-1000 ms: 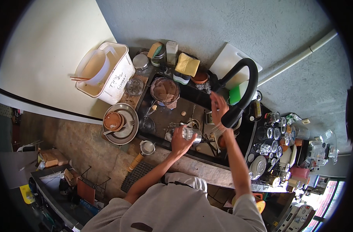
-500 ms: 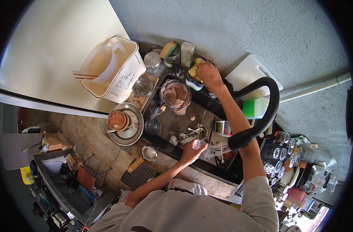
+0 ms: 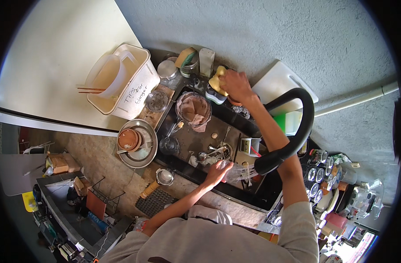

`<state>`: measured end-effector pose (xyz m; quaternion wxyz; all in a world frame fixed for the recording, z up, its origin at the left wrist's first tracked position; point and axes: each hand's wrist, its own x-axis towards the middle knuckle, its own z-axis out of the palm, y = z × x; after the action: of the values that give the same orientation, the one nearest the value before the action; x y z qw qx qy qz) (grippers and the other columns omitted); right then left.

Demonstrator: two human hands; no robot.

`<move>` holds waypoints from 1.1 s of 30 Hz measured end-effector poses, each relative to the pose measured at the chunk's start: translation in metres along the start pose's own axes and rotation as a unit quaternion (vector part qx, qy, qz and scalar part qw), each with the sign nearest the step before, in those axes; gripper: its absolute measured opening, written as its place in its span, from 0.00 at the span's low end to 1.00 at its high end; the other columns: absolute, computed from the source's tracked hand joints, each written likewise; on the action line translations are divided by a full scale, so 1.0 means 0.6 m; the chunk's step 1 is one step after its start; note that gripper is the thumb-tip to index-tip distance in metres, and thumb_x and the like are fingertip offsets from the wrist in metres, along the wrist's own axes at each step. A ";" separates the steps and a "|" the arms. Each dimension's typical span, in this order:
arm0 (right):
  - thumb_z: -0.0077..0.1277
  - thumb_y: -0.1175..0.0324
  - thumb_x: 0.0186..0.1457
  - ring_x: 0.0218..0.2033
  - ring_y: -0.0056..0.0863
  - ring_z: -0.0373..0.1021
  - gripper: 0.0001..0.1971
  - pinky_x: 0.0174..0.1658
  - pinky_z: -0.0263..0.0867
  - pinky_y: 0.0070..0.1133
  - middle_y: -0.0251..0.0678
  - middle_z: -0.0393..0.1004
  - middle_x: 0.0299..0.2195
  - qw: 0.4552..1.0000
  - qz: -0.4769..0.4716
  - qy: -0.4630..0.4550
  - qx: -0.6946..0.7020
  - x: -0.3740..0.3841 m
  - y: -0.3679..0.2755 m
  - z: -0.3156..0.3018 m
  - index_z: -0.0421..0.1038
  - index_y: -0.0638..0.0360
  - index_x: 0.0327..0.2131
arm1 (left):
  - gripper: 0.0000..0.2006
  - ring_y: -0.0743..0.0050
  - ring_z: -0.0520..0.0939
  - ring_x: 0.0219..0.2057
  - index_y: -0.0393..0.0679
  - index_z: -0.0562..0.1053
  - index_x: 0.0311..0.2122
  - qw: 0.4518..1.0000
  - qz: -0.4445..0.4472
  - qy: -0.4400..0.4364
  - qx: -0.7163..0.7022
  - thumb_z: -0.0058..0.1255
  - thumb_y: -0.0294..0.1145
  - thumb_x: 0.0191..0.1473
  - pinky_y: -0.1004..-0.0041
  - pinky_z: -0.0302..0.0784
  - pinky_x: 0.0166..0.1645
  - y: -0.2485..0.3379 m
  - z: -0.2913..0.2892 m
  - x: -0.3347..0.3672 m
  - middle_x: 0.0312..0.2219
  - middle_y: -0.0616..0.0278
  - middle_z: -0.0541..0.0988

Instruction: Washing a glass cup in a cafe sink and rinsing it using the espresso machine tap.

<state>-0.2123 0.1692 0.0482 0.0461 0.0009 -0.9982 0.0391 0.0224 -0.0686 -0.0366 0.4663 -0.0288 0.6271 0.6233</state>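
Over the sink's near edge, my left hand (image 3: 215,176) is closed around a clear drinking glass (image 3: 226,165), partly hidden by the fingers. Water (image 3: 244,170) streams beside it from the black curved faucet (image 3: 292,147). My right arm reaches past the faucet to the back edge, where my right hand (image 3: 238,85) grips a yellow sponge (image 3: 216,81). The sponge is at the top of a small black-and-white holder (image 3: 215,95). In the dark sink (image 3: 205,151) are a cloth-lined strainer (image 3: 194,109), a glass jug (image 3: 170,145) and several pieces of cutlery (image 3: 213,153).
Left of the sink stand a metal plate (image 3: 150,152) with brown bowls (image 3: 129,139) and a white bin (image 3: 130,101). A white cutting board (image 3: 279,90) leans on the wall near a green-liquid container (image 3: 290,122). Several upturned glasses (image 3: 314,175) stand at the right.
The whole view has shifted slightly. My left hand has turned a little with the glass, its fingers now covering more of it. My right hand still grips the sponge at the holder.
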 end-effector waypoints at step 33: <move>0.59 0.65 0.53 0.49 0.39 0.73 0.13 0.52 0.64 0.40 0.39 0.74 0.44 0.998 0.011 0.032 0.061 0.001 -0.019 -0.013 0.79 0.48 0.44 | 0.30 0.75 0.84 0.34 0.47 0.73 0.50 0.969 -0.159 -0.048 -0.184 0.57 0.64 0.54 0.67 0.83 0.29 -0.019 -0.030 0.009 0.37 0.64 0.81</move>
<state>-0.2123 0.1581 0.0567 0.0777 -0.0081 -0.9919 0.1002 0.0163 -0.0826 -0.0525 0.5756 -0.1831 0.4659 0.6466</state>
